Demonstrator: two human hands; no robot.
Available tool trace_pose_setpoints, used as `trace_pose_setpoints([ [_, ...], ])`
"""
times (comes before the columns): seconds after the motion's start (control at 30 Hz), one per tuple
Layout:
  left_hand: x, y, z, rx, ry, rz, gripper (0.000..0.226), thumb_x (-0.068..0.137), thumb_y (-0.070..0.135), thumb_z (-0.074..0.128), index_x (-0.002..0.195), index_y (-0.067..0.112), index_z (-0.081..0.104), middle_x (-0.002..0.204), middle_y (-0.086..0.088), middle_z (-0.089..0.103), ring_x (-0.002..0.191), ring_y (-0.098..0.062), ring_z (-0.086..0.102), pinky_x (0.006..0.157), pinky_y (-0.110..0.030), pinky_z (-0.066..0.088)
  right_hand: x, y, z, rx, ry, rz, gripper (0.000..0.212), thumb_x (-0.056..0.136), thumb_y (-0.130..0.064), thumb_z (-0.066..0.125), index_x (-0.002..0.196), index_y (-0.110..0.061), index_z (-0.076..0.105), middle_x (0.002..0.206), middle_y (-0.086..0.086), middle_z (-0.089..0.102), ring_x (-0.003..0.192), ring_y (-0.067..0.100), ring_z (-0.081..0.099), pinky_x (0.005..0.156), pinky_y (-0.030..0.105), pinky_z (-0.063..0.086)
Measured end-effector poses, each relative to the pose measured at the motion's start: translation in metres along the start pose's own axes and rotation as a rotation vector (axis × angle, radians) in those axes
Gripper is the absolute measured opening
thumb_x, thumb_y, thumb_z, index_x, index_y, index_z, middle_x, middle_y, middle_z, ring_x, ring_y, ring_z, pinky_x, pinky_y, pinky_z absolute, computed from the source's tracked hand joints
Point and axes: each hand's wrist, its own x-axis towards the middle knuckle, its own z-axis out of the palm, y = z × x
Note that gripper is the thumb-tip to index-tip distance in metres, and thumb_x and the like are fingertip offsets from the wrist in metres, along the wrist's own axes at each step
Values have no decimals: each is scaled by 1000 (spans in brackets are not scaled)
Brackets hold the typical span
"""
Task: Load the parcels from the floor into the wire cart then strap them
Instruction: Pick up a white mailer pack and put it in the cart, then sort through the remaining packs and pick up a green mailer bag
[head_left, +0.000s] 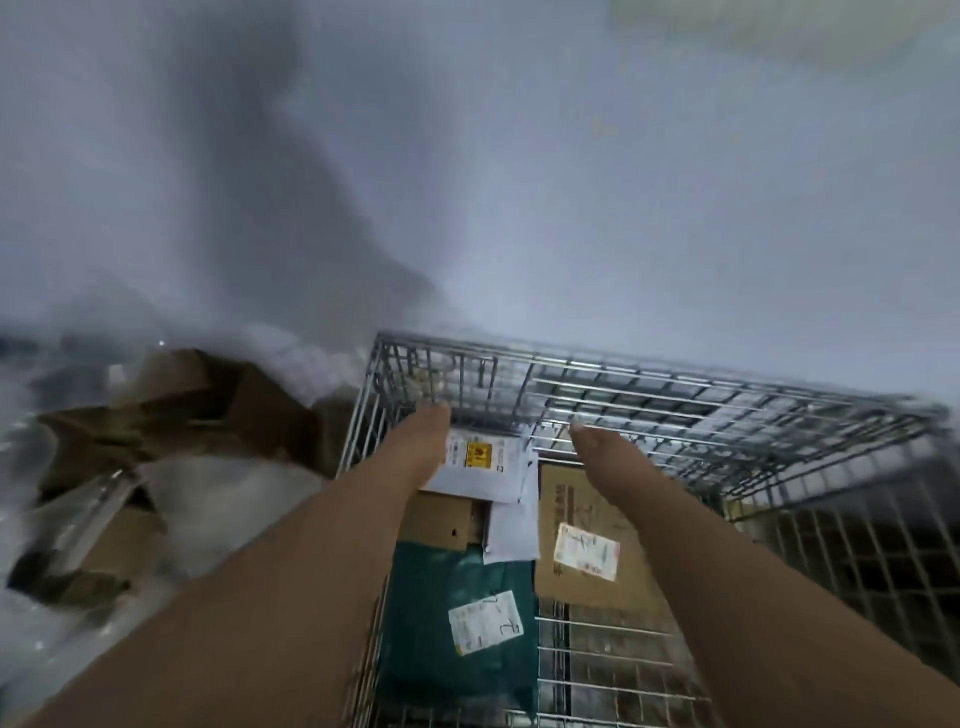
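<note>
The wire cart (675, 364) stands in front of me against a pale wall. Inside it lie a white parcel with a yellow sticker (480, 470), a small brown box (441, 519), a large brown cardboard box with a label (582, 514) and a teal bag parcel (457, 587). Both my forearms reach into the cart. My left hand (426, 431) is at the far-left edge of the white parcel. My right hand (592, 441) is over the far end of the large box. The fingers of both hands bend down out of sight, so their grip is hidden.
Brown cardboard boxes (176, 400) and pale plastic-wrapped parcels (223, 499) are heaped on the floor to the left of the cart. The cart's right mesh wall (857, 545) rises close to my right arm. The picture is blurred.
</note>
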Motion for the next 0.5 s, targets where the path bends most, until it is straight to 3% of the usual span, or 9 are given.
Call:
trace_pose_setpoints([
  [0.1, -60, 28, -38, 22, -18, 87, 47, 108, 28, 24, 148, 6, 35, 156, -14, 32, 141, -26, 33, 111, -30, 28, -58, -15, -47, -60, 105, -30, 60, 103, -50, 26, 137, -10, 53, 140, 18, 53, 129, 33, 49, 101, 35, 38],
  [0.2, -103, 60, -74, 7, 15, 149, 47, 106, 40, 25, 131, 15, 55, 144, -13, 46, 125, -23, 49, 111, -33, 30, -105, -45, -91, -157, 147, -97, 59, 103, -51, 26, 140, -11, 50, 144, 15, 51, 132, 31, 47, 104, 34, 36],
  [0.3, -147, 95, -114, 27, 95, 294, 51, 106, 39, 24, 148, 13, 38, 156, -8, 34, 141, -24, 34, 117, -33, 24, -146, -86, -132, -193, 240, -191, 57, 102, -52, 28, 139, -15, 51, 141, 10, 54, 128, 28, 50, 103, 33, 37],
  [0.5, -205, 115, -144, 124, 300, 302, 52, 103, 39, 25, 146, 16, 40, 153, -5, 40, 140, -26, 37, 114, -38, 26, -205, -111, -150, -404, 457, -253, 56, 101, -54, 25, 133, -22, 57, 137, 1, 56, 135, 25, 40, 109, 40, 37],
])
